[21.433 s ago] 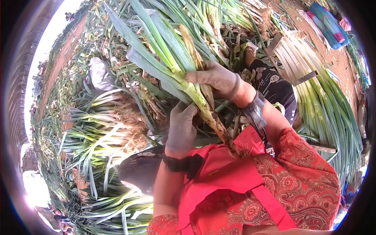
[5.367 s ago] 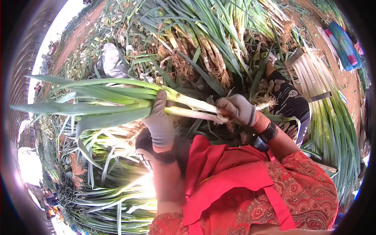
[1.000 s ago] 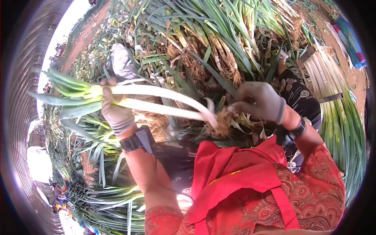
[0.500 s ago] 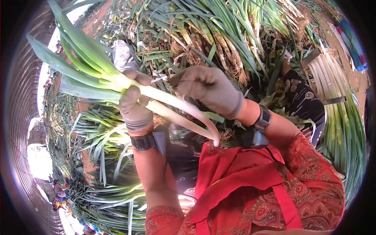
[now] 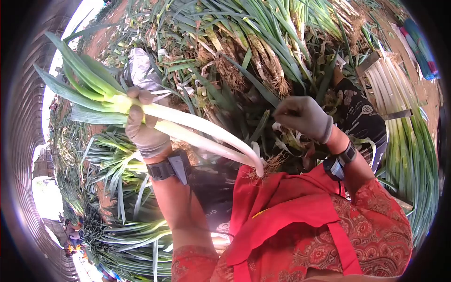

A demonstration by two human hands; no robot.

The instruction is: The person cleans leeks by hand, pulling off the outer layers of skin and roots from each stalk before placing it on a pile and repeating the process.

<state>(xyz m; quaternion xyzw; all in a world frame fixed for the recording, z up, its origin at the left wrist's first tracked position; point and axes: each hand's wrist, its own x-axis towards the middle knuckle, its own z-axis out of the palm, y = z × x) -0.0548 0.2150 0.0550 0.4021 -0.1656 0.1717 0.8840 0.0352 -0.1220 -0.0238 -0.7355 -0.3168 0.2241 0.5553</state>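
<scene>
While the left hand (image 5: 143, 134) clasped two leeks (image 5: 192, 121), seemingly mid-peeling, the right hand (image 5: 307, 118) hung apart; the strip (image 5: 256, 148) near their roots (image 5: 273, 165) seemed to want careful pinching.

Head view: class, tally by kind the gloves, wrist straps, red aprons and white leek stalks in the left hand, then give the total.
Gloves: 2
Straps: 2
Apron: 1
Stalks: 2
Total: 7
</scene>
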